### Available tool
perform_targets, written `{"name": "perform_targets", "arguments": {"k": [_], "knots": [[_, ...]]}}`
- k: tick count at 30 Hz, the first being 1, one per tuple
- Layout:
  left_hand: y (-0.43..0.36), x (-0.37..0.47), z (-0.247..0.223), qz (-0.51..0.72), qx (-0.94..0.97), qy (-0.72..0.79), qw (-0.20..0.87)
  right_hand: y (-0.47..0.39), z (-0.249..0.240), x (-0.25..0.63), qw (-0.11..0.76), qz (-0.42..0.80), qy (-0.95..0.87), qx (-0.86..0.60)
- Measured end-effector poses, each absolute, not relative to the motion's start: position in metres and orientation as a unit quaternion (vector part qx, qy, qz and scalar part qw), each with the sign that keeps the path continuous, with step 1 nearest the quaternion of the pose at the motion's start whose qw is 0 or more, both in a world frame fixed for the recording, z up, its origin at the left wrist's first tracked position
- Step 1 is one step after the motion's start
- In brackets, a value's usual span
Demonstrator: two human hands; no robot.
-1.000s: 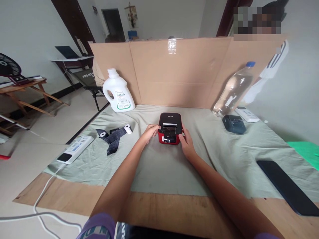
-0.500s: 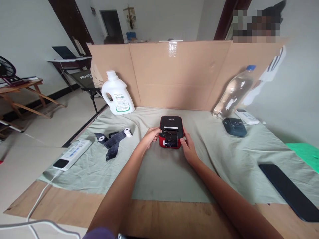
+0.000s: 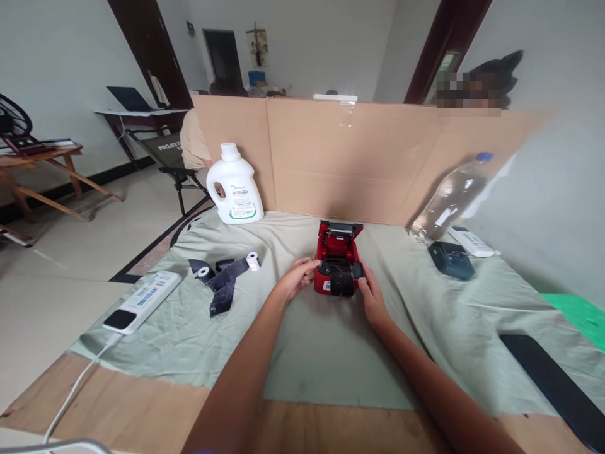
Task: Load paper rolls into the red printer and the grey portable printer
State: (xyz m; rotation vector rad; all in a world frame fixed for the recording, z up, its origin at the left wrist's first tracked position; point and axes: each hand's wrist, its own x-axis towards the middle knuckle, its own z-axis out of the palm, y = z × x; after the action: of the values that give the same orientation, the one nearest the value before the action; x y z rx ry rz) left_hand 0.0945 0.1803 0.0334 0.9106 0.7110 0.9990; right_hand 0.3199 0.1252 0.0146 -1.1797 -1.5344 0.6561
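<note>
A small red and black label printer [image 3: 322,285] sits on the cloth in front of me, its lid [image 3: 341,228] tilted up at the back and its red inside showing. Out over the printer's front hangs a glossy black strip [image 3: 341,280]. My left hand [image 3: 300,277] is at the left side, fingers curled, with a fingertip on the front left corner. On the other side, my right hand [image 3: 373,296] grips the right wall; some of its fingers are hidden behind the body. Left of the printer lie small rolls [image 3: 253,260] with dark strips [image 3: 222,295] unrolled from them.
A cardboard panel [image 3: 340,164] stands behind, with a white detergent jug [image 3: 240,189] and a clear bottle [image 3: 449,202] before it. A white power strip [image 3: 144,302] lies left. Toward the right are a dark case [image 3: 451,260] and a phone [image 3: 553,384]. A person is partly visible behind the panel.
The printer's lid has swung up from closed to open, uncovering the red inside. Both hands stay at the printer's sides. The whole view has shifted slightly.
</note>
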Motion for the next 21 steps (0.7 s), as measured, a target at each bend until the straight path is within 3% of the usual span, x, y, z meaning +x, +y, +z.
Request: {"name": "perform_targets", "arguments": {"k": [5, 8, 16, 21], "knots": [[0.179, 0.091, 0.019, 0.476, 0.388, 0.247, 0.749, 0.137, 0.047, 0.330, 0.522, 0.244, -0.658, -0.485], [0.179, 0.093, 0.021, 0.481, 0.382, 0.261, 0.745, 0.161, 0.077, 0.334, 0.478, 0.210, -0.689, -0.503], [0.177, 0.095, 0.024, 0.487, 0.386, 0.279, 0.732, 0.240, 0.101, 0.302, 0.123, 0.158, -0.846, -0.494], [0.178, 0.095, 0.022, 0.489, 0.389, 0.266, 0.734, 0.258, 0.100, 0.284, -0.013, 0.148, -0.827, -0.542]]}}
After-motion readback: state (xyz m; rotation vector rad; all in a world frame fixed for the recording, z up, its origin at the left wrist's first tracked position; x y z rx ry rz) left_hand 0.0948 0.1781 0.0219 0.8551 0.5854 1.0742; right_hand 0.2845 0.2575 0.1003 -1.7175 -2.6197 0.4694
